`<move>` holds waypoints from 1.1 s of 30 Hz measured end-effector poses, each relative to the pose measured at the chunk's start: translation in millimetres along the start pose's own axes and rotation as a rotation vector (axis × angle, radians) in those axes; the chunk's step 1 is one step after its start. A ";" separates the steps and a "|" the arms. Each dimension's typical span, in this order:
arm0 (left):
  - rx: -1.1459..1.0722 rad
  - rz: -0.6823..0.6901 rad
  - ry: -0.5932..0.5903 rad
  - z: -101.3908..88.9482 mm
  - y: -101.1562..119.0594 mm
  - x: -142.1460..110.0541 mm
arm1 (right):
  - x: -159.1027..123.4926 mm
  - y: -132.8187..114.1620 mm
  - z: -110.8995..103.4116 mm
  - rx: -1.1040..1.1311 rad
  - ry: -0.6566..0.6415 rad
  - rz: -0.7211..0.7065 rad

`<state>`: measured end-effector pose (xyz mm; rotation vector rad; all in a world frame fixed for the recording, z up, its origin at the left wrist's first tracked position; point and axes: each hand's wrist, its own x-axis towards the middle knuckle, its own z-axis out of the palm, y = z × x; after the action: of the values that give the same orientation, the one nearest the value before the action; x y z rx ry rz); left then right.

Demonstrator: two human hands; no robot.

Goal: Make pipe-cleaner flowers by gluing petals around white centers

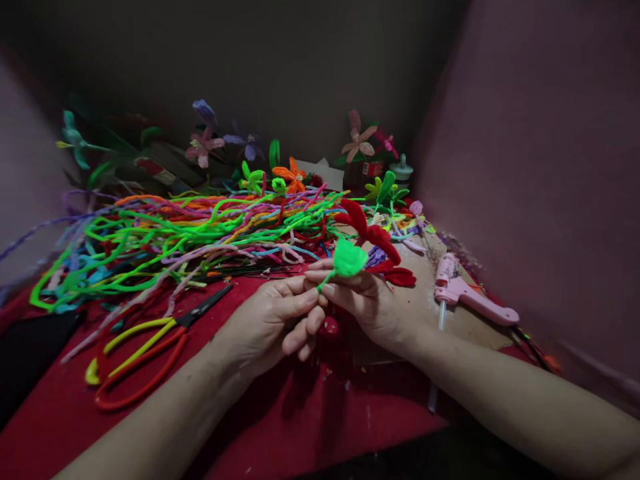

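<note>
My left hand (273, 320) and my right hand (367, 300) meet above the red tabletop (280, 427), both closed in a pinch. Between their fingertips stands a small bright green pipe-cleaner flower head (349, 259) on a short green stem; both hands grip that stem just under the head. Red pipe-cleaner petals (373, 237) rise right behind my right hand, and a red petal lies beside its knuckles; whether the hand holds them is unclear. A small red round object (330, 328) shows below my fingers.
A big heap of coloured pipe cleaners (190, 230) covers the table's far left and middle. Scissors with red and yellow handles (145, 347) lie at the left. A pink glue gun (467, 293) rests on cardboard at the right. Finished pipe-cleaner flowers (357, 140) stand against the back wall.
</note>
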<state>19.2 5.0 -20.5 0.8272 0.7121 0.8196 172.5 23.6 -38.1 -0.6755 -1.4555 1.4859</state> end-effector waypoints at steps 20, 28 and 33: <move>0.128 0.068 0.111 2.3 -1.0 -3.8 | 0.2 -2.1 -3.3 -0.037 -0.011 0.024; -0.030 -0.049 -0.049 -5.1 1.5 -3.1 | 2.4 3.5 -7.2 0.042 -0.059 0.037; -0.044 -0.050 -0.065 -5.4 1.5 -5.0 | 2.2 3.6 -5.6 0.148 -0.113 0.044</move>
<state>12.0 3.2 -20.8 0.7897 0.6528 0.7578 175.6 28.5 -41.9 -0.5431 -1.4059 1.6708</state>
